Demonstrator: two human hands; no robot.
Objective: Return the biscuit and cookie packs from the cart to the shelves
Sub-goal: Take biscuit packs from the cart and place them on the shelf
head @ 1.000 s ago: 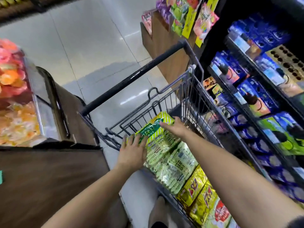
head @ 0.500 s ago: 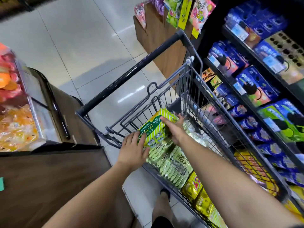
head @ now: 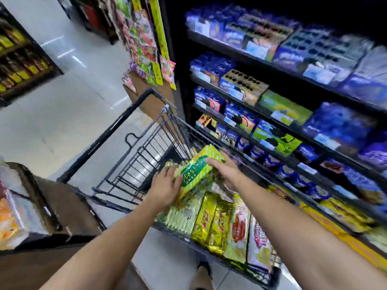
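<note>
From my remote seat, the head view looks down a shop aisle. Both bare hands meet on a green-and-yellow striped pack (head: 198,170) just past the middle of the frame, over the wire cart (head: 134,164). The left hand (head: 165,189) grips the pack's edge on the 8 o'clock side, fingers curled round it. The right hand (head: 227,171) clasps the opposite edge at 2 o'clock, fingers laid over the top, the thumb hidden from me. The pack is tilted, its far end raised toward 1 o'clock, above the other goods in the basket.

Below it, toward 5 o'clock, pale green packs (head: 184,214), gold packs (head: 211,225), a red-labelled pack (head: 238,227) and a pink-printed pack (head: 259,241) stand packed side by side in the cart. The cart's black handle (head: 117,132) runs across at 10 o'clock.

Dark shelves (head: 278,65) fill the frame from 1 to 4 o'clock, just beside the cart, stocked with blue boxes (head: 240,118) and green boxes (head: 276,139), all motion-blurred. Hanging sweet bags (head: 144,49) show at 12 o'clock. A display case with orange goods (head: 8,218) sits at 8 o'clock on the pale tiled floor (head: 52,126).
</note>
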